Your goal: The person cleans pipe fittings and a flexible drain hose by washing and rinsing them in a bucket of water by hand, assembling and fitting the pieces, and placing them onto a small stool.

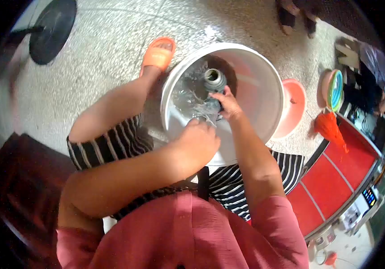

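Dark cylinder [215, 81], its pale hollow end showing, is inside the white tub [257, 105]. Your right hand [229, 106] grasps its lower part; your left hand [200, 140], clenched over the tub's near side, holds clear film [207, 110] (rather crumpled). Right of the tub lies a pink basin [296, 107].

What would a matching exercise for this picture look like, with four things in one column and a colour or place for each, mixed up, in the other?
Column one:
1. Sandal
2. Grey bottle-like thing
3. Pink basin
4. Legwear

Column two:
A. On the floor, just right of the big white tub
B. Black with light stripes
C. Orange, worn on a foot
D. Inside the tub, in the grip of the right hand

Right pairs: 1-C, 2-D, 3-A, 4-B
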`<state>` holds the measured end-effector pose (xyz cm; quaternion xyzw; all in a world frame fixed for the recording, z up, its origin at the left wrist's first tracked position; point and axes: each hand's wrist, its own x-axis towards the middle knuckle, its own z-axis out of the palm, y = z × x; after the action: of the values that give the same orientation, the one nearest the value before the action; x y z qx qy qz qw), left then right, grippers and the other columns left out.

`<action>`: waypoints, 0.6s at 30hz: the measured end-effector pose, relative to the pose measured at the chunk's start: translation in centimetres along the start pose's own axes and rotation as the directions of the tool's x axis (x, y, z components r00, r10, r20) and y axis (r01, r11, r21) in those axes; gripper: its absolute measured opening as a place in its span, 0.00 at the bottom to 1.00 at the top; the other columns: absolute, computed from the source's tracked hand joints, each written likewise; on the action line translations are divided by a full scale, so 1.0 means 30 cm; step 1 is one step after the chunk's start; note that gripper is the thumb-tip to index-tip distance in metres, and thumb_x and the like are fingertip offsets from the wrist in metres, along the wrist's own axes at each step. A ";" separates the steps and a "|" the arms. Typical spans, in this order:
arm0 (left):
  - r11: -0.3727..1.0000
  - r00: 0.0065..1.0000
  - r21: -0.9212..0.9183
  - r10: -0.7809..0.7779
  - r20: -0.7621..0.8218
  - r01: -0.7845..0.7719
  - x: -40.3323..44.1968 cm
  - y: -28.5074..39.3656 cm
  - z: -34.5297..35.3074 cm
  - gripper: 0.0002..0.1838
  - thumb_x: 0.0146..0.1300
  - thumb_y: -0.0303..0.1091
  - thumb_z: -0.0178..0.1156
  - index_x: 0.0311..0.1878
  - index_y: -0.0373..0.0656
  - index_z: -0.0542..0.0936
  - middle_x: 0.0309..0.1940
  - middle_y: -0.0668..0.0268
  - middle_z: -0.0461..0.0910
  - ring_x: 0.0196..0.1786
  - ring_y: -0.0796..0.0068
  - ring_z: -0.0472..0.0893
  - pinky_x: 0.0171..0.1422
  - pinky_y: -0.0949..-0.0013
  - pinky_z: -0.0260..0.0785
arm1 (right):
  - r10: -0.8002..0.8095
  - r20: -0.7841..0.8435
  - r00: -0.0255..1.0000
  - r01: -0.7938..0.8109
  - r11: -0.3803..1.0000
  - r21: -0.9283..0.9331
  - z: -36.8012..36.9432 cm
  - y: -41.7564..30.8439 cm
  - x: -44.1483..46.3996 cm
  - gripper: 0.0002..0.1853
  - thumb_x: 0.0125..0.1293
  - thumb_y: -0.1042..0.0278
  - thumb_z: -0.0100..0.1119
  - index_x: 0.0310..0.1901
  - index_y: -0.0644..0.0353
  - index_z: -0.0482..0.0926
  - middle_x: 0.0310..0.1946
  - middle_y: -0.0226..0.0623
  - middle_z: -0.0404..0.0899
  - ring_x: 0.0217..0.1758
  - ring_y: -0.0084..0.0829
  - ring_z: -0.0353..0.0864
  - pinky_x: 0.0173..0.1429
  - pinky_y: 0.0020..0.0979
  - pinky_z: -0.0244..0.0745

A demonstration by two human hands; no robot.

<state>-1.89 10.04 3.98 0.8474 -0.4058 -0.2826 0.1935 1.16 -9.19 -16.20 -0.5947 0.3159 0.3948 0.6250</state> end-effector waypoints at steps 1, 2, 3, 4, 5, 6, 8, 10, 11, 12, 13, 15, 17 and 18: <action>1.000 1.000 -0.014 0.007 0.001 -0.007 0.002 0.029 -0.003 0.09 0.51 0.32 0.52 0.36 0.43 0.76 0.32 0.62 0.76 0.39 0.66 0.77 0.44 0.64 0.67 | 0.035 0.005 0.999 -0.035 0.998 0.054 0.008 -0.033 -0.068 0.44 0.44 0.72 0.68 0.62 0.58 0.53 0.50 0.47 0.69 0.51 0.38 0.70 0.50 0.38 0.68; 1.000 1.000 -0.015 0.009 0.005 -0.009 0.002 0.011 -0.010 0.09 0.51 0.32 0.52 0.36 0.44 0.77 0.33 0.62 0.76 0.39 0.65 0.77 0.44 0.63 0.67 | 0.097 -0.037 0.995 -0.100 0.988 -0.115 0.041 -0.093 -0.102 0.43 0.44 0.72 0.67 0.62 0.59 0.53 0.48 0.46 0.70 0.51 0.38 0.71 0.48 0.39 0.70; 1.000 1.000 -0.023 0.014 0.016 -0.014 -0.016 -0.005 -0.012 0.09 0.51 0.33 0.52 0.36 0.44 0.77 0.34 0.62 0.76 0.39 0.65 0.77 0.44 0.63 0.67 | 0.129 -0.133 0.983 -0.154 0.968 -0.199 0.032 -0.050 -0.047 0.42 0.43 0.73 0.68 0.61 0.60 0.54 0.45 0.44 0.71 0.48 0.37 0.72 0.44 0.39 0.72; 1.000 0.999 0.007 -0.009 0.038 0.009 -0.024 0.009 -0.004 0.09 0.51 0.33 0.53 0.36 0.44 0.77 0.34 0.62 0.76 0.39 0.65 0.77 0.44 0.63 0.67 | 0.071 -0.083 0.994 -0.074 0.996 -0.040 0.049 -0.056 -0.075 0.40 0.45 0.73 0.67 0.59 0.59 0.55 0.44 0.42 0.71 0.46 0.35 0.73 0.44 0.38 0.73; 0.999 0.997 0.021 -0.034 0.069 0.032 -0.020 0.038 0.010 0.09 0.51 0.33 0.53 0.35 0.44 0.78 0.35 0.62 0.77 0.39 0.65 0.77 0.44 0.63 0.67 | 0.027 -0.041 0.999 -0.022 0.992 0.124 0.047 -0.047 -0.114 0.37 0.46 0.74 0.67 0.58 0.57 0.57 0.42 0.39 0.71 0.43 0.32 0.73 0.43 0.37 0.73; 1.000 0.998 0.007 -0.009 0.069 0.008 -0.009 0.003 0.016 0.09 0.50 0.32 0.53 0.35 0.43 0.78 0.34 0.62 0.78 0.40 0.65 0.78 0.45 0.63 0.68 | 0.028 -0.036 0.999 -0.028 1.000 0.008 0.053 -0.044 -0.061 0.38 0.46 0.74 0.67 0.58 0.58 0.57 0.41 0.39 0.72 0.42 0.33 0.73 0.44 0.37 0.73; 1.000 0.997 0.015 -0.008 0.077 0.007 0.005 0.078 0.064 0.08 0.50 0.32 0.53 0.33 0.43 0.79 0.33 0.62 0.78 0.40 0.65 0.78 0.45 0.63 0.68 | 0.032 -0.076 0.997 -0.047 0.979 -0.200 -0.040 0.049 -0.070 0.38 0.45 0.74 0.68 0.57 0.59 0.56 0.41 0.40 0.72 0.41 0.33 0.74 0.44 0.37 0.73; 1.000 0.996 0.022 0.008 0.094 -0.010 0.039 0.028 0.066 0.07 0.49 0.30 0.54 0.31 0.42 0.79 0.31 0.61 0.79 0.38 0.63 0.79 0.43 0.61 0.69 | 0.006 -0.118 0.993 -0.015 0.997 -0.082 -0.002 0.005 -0.080 0.39 0.44 0.74 0.68 0.57 0.63 0.56 0.41 0.43 0.72 0.43 0.34 0.75 0.44 0.37 0.73; 1.000 0.997 -0.017 -0.005 0.075 0.007 0.044 0.022 0.072 0.07 0.50 0.31 0.54 0.30 0.42 0.80 0.30 0.60 0.79 0.37 0.62 0.79 0.42 0.60 0.70 | -0.018 -0.113 0.993 0.015 1.000 -0.020 -0.001 0.000 -0.106 0.40 0.43 0.72 0.68 0.57 0.65 0.56 0.42 0.45 0.73 0.43 0.35 0.75 0.44 0.37 0.73; 0.998 0.999 -0.060 -0.004 0.053 0.007 0.052 0.030 0.064 0.07 0.51 0.32 0.54 0.29 0.43 0.80 0.29 0.59 0.79 0.37 0.61 0.80 0.41 0.59 0.70 | -0.032 -0.141 0.989 0.020 0.996 -0.087 0.000 -0.007 -0.150 0.39 0.42 0.71 0.69 0.57 0.65 0.57 0.42 0.45 0.72 0.43 0.34 0.75 0.44 0.35 0.72; 0.997 1.000 -0.083 -0.001 0.022 0.003 0.062 0.034 0.056 0.07 0.52 0.32 0.54 0.29 0.43 0.80 0.29 0.59 0.79 0.36 0.61 0.80 0.40 0.59 0.71 | -0.069 -0.166 0.984 0.043 0.988 -0.151 0.005 -0.045 -0.160 0.39 0.42 0.70 0.69 0.56 0.65 0.58 0.42 0.45 0.72 0.42 0.33 0.74 0.44 0.33 0.72; 0.953 0.990 -0.270 -0.142 -0.005 0.136 0.081 0.016 0.016 0.12 0.56 0.38 0.52 0.28 0.41 0.79 0.28 0.56 0.79 0.33 0.57 0.80 0.39 0.57 0.71 | -0.166 -0.185 0.968 0.127 0.970 -0.205 0.002 -0.118 -0.152 0.38 0.41 0.69 0.69 0.55 0.66 0.60 0.42 0.44 0.72 0.42 0.33 0.74 0.45 0.31 0.72; 0.854 0.936 -0.401 -0.350 0.027 0.331 0.101 0.013 -0.029 0.15 0.58 0.42 0.52 0.28 0.41 0.79 0.28 0.55 0.78 0.33 0.55 0.79 0.39 0.57 0.70 | -0.237 -0.200 0.951 0.201 0.962 -0.186 -0.021 -0.125 -0.208 0.38 0.41 0.69 0.69 0.55 0.66 0.61 0.42 0.44 0.72 0.42 0.32 0.74 0.44 0.30 0.72; 0.839 0.918 -0.446 -0.386 -0.087 0.310 0.115 -0.008 -0.028 0.16 0.59 0.43 0.51 0.28 0.40 0.78 0.28 0.53 0.78 0.34 0.53 0.78 0.39 0.56 0.69 | -0.274 -0.207 0.939 0.241 0.955 -0.173 -0.021 -0.143 -0.260 0.38 0.40 0.70 0.68 0.55 0.65 0.61 0.43 0.44 0.71 0.42 0.32 0.74 0.44 0.29 0.72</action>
<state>0.53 7.53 3.37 0.8659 -0.1550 -0.3194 0.3524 1.11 -10.64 -7.39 -0.7164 0.2755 0.2602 0.5858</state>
